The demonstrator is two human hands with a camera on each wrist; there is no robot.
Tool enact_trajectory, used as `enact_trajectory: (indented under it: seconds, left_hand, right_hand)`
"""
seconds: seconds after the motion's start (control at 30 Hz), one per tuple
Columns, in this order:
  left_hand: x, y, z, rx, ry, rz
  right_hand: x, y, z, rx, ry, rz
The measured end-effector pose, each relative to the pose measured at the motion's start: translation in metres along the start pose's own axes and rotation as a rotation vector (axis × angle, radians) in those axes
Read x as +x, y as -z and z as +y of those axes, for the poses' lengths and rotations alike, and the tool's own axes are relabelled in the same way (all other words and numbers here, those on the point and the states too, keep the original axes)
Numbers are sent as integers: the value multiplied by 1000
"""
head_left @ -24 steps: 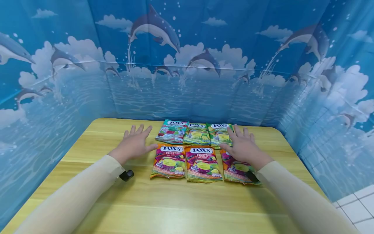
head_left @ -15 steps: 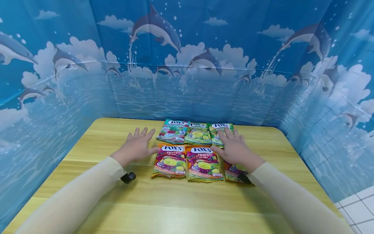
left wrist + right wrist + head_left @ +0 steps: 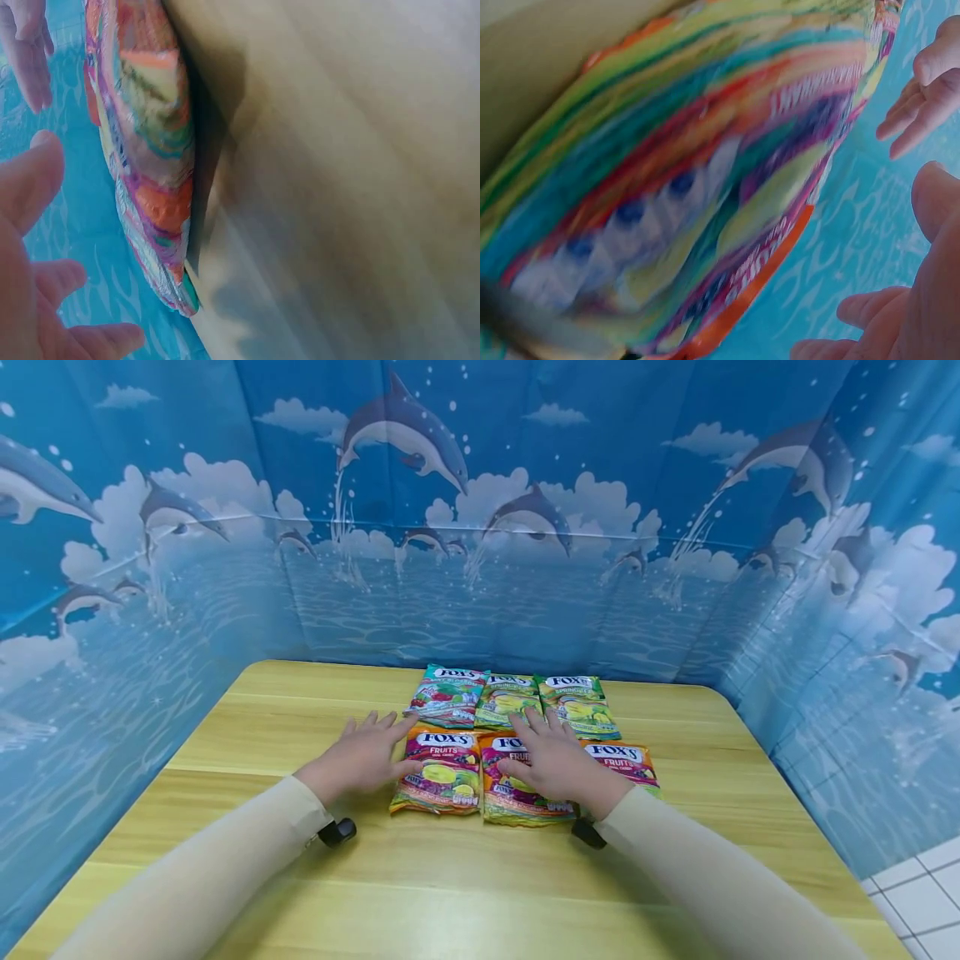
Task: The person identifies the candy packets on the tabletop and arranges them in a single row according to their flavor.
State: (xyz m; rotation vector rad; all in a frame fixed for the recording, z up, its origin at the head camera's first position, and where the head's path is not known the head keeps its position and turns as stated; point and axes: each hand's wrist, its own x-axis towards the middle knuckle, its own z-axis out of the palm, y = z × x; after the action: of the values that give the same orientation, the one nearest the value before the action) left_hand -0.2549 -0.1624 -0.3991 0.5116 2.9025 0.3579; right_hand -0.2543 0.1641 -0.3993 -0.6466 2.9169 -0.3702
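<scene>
Candy bags marked FOX'S lie flat in two rows of three. In front are three purple-and-orange bags: left (image 3: 437,772), middle (image 3: 525,810) and right (image 3: 626,762). Behind them are a teal bag (image 3: 448,697) and two green bags, one in the middle (image 3: 506,700) and one on the right (image 3: 579,708). My left hand (image 3: 358,760), fingers spread, is at the left edge of the front-left bag, its thumb overlapping it in the head view. Over the front-middle bag is my right hand (image 3: 561,764), fingers extended, hiding part of it. Both wrist views show gaps between hands and bags.
A wooden table (image 3: 450,893) carries the bags. Around its back and sides hangs a blue curtain (image 3: 495,602) printed with dolphins. White floor tiles (image 3: 922,893) show at the lower right. A small black device sits under each wrist.
My right hand has swept left from the right-hand bags to above the front-middle bag, uncovering the right ones. My left hand has shifted slightly right. The bags stay in place.
</scene>
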Motion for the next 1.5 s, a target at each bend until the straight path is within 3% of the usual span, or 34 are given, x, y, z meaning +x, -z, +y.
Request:
enact_trajectory:
  seconds: [0.73,1.07,1.5]
  left_hand:
    - [-5,-12,-3,-31,-8,-99]
    - [-4,-16,-3,-18,-21,-128]
    - [-2,-21,-4,-72,-23,-135]
  right_hand:
    - [9,-16,-30,-34,56,-119]
    - [11,-21,-37,-82,55,-126]
    - [16,-26,-43,-114,66,-125]
